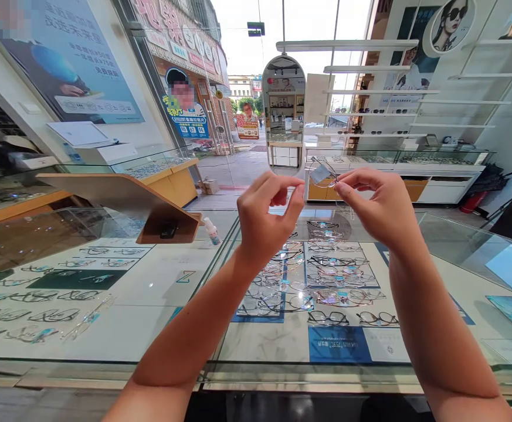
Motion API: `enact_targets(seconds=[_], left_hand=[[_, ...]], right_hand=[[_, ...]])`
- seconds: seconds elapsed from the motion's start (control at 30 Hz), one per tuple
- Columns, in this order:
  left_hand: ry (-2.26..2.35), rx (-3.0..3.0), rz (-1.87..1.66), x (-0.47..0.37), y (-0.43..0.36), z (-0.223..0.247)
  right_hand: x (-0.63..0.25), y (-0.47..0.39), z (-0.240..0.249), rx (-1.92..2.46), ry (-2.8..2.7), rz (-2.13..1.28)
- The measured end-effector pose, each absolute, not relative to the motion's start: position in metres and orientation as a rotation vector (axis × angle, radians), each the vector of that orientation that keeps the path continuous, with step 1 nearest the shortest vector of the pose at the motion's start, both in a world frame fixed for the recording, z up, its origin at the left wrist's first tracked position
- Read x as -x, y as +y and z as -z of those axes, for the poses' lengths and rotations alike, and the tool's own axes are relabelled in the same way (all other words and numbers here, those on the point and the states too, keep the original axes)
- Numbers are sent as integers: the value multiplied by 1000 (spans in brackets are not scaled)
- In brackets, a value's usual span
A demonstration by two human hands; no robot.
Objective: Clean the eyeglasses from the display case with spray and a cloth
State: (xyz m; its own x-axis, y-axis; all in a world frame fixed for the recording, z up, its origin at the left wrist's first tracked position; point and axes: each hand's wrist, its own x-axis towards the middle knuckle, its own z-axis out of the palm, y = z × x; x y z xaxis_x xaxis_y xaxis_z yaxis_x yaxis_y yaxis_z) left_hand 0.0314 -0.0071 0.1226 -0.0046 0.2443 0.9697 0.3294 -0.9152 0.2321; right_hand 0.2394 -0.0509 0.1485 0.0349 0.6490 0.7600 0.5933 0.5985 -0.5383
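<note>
Glass-topped bench (150, 328) spread from 4 round to 8 o'clock, taking centre of view as hub. Step in hand, as judged: holding up a thin-framed pair of glasses (324, 176), clear of the bench, at 2 o'clock. Next move, also a judgement: calls for a light pinch and no twisting of so slender a frame.

Right hand (381, 205) at 3 o'clock: grip drawn together, thumb against fingertips, pinching the near-right end of the glasses. Pale grey patch (320, 172) at one lens; tag or sticker, cannot tell.

Left hand (264, 214) almost at the hub: grip also closed, thumb tip to index tip, just beside the glasses. Nothing visible between.

Beneath the glass: rows of spectacles (334, 260) at 4 o'clock, blue-and-white card (337, 344) toward 5, further frames (53, 315) at 8.

Round about: spray bottle (212, 232) between 8 and 9, tilted board (124, 196) at 9, arched mirror (284, 105) beyond, toward 1.
</note>
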Motion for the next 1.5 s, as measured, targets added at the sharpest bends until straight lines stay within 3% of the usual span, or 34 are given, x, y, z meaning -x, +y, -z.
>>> enact_targets(seconds=[0.33,0.7,0.97,1.2,1.33,1.5], left_hand=[[-1193,2983,1933,-28,-7,-128],[-1248,2893,2205,-31,10,-121],[-1234,2788,1858,-23,19,-117],[-1253,2778,1500,-28,19,-113],[-1218,2868,1292,-34,17,-108],[-1320,2892,967,-53,15,-94]], right_hand=[[-211,-49,-136,1071,-1776,209],[-202,-59,-137,1123,-1837,165],[-260,-48,-143,1212,-1571,-28],[-340,-24,-50,1488,-1106,-248],[-373,-16,0,1738,-1017,-126],[-398,0,25,1831,-1024,-44]])
